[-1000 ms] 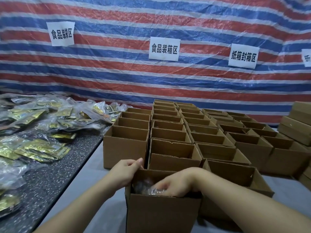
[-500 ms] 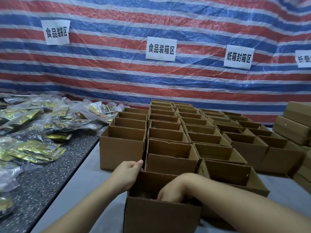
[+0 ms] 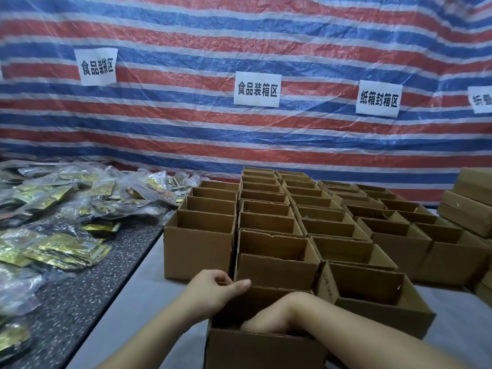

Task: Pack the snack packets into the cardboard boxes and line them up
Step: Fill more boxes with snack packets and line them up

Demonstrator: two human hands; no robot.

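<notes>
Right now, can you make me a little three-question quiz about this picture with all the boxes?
1. True or false: the right hand is reaching down inside the nearest box.
2. Where are the snack packets piled? A) left of the boxes B) right of the boxes C) on the floor
3. Fill in: the left hand grips the nearest box's ____ corner.

Key:
1. True.
2. A, on the dark speckled table.
3. Far left. You cannot see what the right hand's fingers are doing.
</notes>
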